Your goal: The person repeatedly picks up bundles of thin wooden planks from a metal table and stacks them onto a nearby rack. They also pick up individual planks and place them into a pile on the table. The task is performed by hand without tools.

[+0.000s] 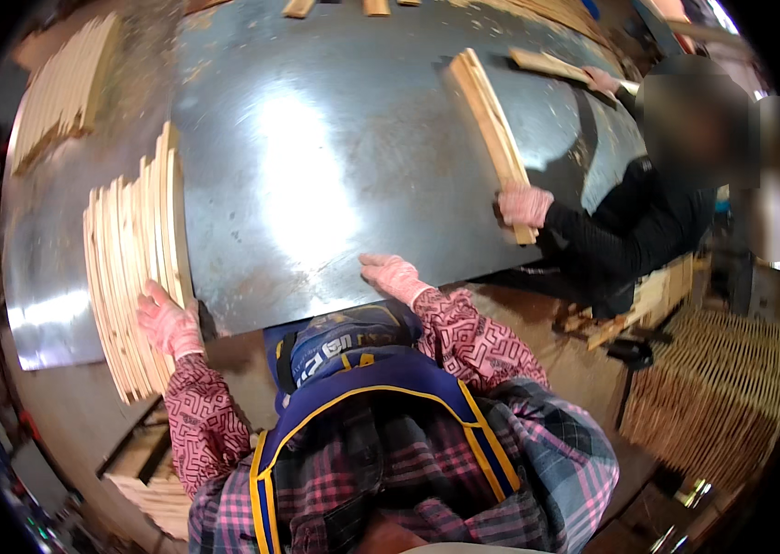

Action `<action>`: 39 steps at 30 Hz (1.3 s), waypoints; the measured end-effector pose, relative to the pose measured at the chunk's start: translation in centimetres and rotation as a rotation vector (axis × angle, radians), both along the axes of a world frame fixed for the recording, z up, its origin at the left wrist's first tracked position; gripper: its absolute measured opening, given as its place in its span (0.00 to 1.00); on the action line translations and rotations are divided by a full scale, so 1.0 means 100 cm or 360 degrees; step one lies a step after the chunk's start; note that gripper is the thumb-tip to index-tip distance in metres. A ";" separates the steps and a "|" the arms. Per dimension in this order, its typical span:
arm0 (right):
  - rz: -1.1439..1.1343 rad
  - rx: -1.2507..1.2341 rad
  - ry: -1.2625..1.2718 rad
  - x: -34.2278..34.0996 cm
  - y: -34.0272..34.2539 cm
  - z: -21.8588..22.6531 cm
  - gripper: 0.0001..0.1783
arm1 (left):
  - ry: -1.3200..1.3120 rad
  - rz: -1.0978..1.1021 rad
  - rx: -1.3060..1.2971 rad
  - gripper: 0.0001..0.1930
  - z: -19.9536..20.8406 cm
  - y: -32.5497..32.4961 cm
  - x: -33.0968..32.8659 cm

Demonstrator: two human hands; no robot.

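A row of light wooden slats [127, 268] stands side by side along the left part of the metal-topped table [390, 185], some ends overhanging the near edge. My left hand [170, 321], in a pink glove, rests on the near part of this row. Its fingers are stretched and the thumb is apart, not wrapped around any slat. At the table's near edge is my right hand [392, 275], also gloved in pink. Its fingers reach out over the bare metal and hold nothing.
On the right, a co-worker's gloved hand [526, 205] holds a wooden board [490, 111]; their other hand holds another board [547, 65]. More slats [67, 88] stand at the far left. A slat stack [704, 388] is at the lower right, another [150, 489] at the lower left.
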State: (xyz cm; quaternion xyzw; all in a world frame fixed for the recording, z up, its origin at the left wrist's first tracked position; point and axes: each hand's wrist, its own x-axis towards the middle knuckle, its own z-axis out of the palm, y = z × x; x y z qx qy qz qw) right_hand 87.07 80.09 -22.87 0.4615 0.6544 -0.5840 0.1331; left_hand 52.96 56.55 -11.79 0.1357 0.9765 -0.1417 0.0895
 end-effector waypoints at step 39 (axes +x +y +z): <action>-0.0864 -0.1380 0.0908 0.124 -0.014 0.090 0.37 | -0.0694 -0.3153 0.0536 0.35 -0.008 0.243 0.169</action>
